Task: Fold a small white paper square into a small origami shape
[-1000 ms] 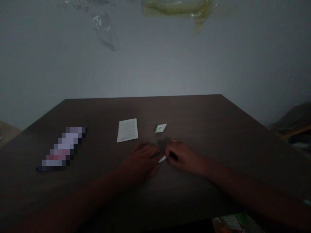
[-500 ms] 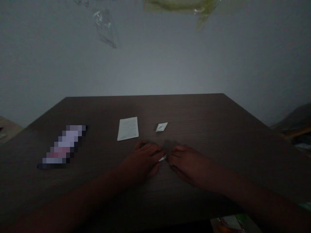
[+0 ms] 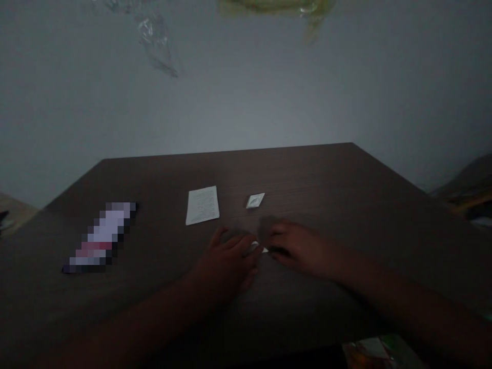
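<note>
My left hand rests on the table with bent fingers, holding down a small piece of folded white paper. Most of that paper is hidden under the fingers; a pointed corner and a bit of its upper edge show. Just to the right, my right hand is beside the pointed corner, its thumb and forefinger slightly apart. Whether its fingertips touch the paper is hard to see in the dim light. Beyond the hands lies a diamond-shaped folded white paper piece. A white sheet or stack with printed lines sits to its left.
A phone-like slab with a blurred-out screen lies at the left of the dark wooden table. A pale wall rises behind, with clear plastic on it. Below the near edge is a colourful packet.
My right hand has shifted slightly up, and its thumb and forefinger have parted. My left hand keeps its place, with a bit more of the paper showing. The view has tilted slightly.
</note>
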